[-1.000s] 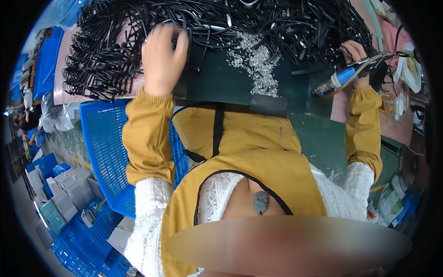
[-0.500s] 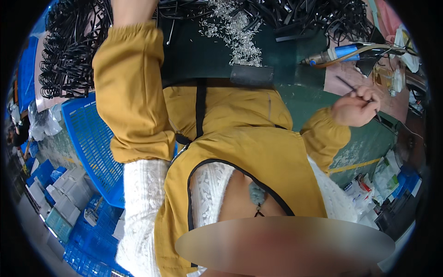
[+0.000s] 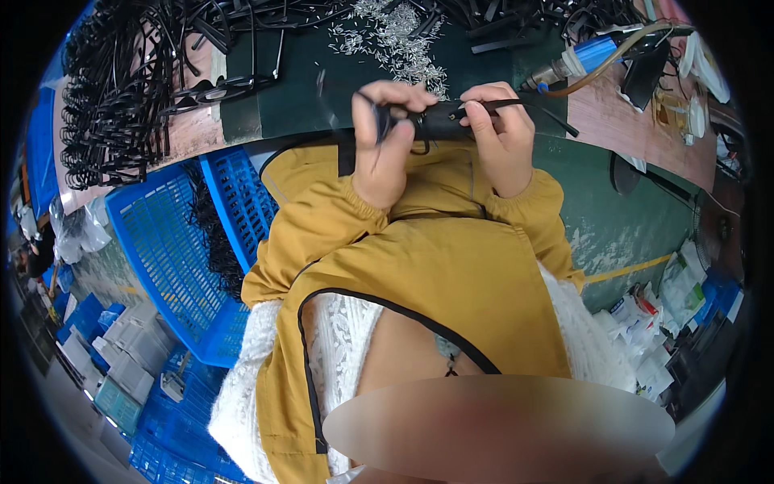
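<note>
Pinching a thin black plastic piece [image 3: 439, 121], left hand [image 3: 387, 137] and right hand [image 3: 500, 133] close their fingers on its ends; it seems light, slightly flexible.

Both hands meet at table edge over lap: left hand [image 3: 387, 141] and right hand [image 3: 501, 133] close together on black part [image 3: 439, 121], no gap between. Ahead, narrow bare strip of green mat [image 3: 306, 89], then metal bits [image 3: 395, 40] scattered. Black frame pile [image 3: 121, 89] blocks left and far side. Blue tool [image 3: 580, 60] with hose bars right. Blue crate [image 3: 169, 250] fills room left of lap.
</note>
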Tool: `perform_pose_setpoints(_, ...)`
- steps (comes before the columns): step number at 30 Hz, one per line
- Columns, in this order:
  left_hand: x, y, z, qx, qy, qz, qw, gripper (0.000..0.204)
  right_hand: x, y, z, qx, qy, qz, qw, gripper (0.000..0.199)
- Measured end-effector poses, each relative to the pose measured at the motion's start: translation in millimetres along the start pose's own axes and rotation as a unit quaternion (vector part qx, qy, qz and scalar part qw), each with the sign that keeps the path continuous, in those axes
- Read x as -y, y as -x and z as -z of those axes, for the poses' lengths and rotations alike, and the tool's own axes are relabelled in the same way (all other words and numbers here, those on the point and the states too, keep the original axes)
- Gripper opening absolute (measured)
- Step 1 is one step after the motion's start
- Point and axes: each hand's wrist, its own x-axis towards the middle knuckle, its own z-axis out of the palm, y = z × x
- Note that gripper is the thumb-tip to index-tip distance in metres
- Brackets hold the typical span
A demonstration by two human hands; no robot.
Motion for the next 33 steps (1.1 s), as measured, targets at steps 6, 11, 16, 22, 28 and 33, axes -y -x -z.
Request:
perform_pose_setpoints(6, -6.2, 42.0, 43.9, 0.098, -0.141, -0.012, 0.985, 0.046, -4.6, 0.0, -21.2, -0.022, -0.103, -0.070, 0.992, 0.010)
perform_pose_setpoints(11, -5.4, 53.6, 43.6, 0.046, -0.150, 0.014, 0.987, 0.040, -1.2, -5.4, -27.9, -0.021, -0.129, -0.078, 0.988, 0.009)
perform_pose_setpoints(16, -2.7, 59.1, 39.6, 0.017, -0.190, 0.012, 0.982, 0.042, 10.8, -7.8, -35.2, -0.029, -0.012, -0.033, 0.999, 0.007)
perform_pose_setpoints(22, -18.2, 43.5, 22.3, -0.040, -0.126, 0.050, 0.990, 0.044, 8.3, 2.5, -29.3, 0.005, -0.037, -0.066, 0.997, 0.013)
perform_pose_setpoints(28, -47.6, 7.5, 42.2, -0.183, 0.081, 0.204, 0.958, 0.023, 38.3, -61.9, -3.4, 0.230, -0.053, 0.007, 0.972, 0.031)
perform_pose_setpoints(33, -50.8, -5.0, 51.5, -0.142, 0.013, 0.247, 0.958, 0.040, 39.3, -204.6, -70.6, -0.050, 0.303, 0.389, 0.869, 0.011)
